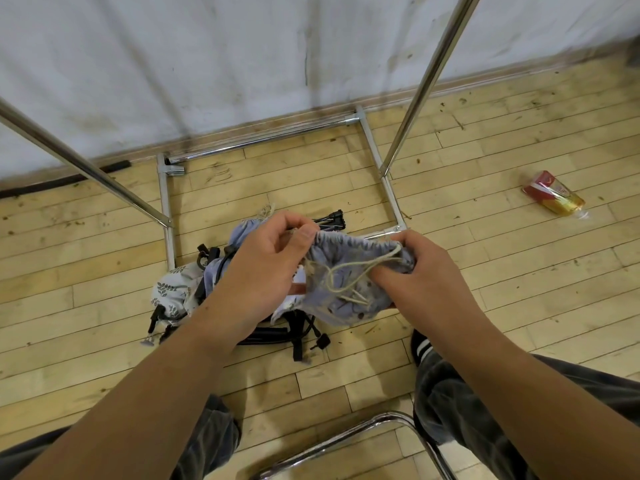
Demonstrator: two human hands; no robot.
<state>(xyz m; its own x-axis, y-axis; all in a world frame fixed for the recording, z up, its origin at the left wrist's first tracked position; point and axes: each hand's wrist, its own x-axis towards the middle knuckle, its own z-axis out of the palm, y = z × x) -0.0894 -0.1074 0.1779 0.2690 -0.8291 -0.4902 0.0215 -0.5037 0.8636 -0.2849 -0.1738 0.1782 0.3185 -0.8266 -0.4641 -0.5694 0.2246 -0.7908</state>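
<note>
A small blue-grey drawstring pouch (346,271) hangs in the air between my two hands. My left hand (266,268) pinches the left end of its gathered top edge between thumb and fingers. My right hand (426,275) grips the right end of that edge. A beige cord (349,282) loops loosely across the front of the pouch. Below the hands, on the floor, lies a heap of more cloth pouches, one white with a leaf print (175,294), mixed with black clips and straps (298,337).
A chrome clothes-rack base (388,192) frames the heap on the wooden floor, with slanting poles (429,81) on both sides. A red and yellow packet (552,197) lies at the right. My knees and a chrome chair frame (349,441) are at the bottom. A white wall stands behind.
</note>
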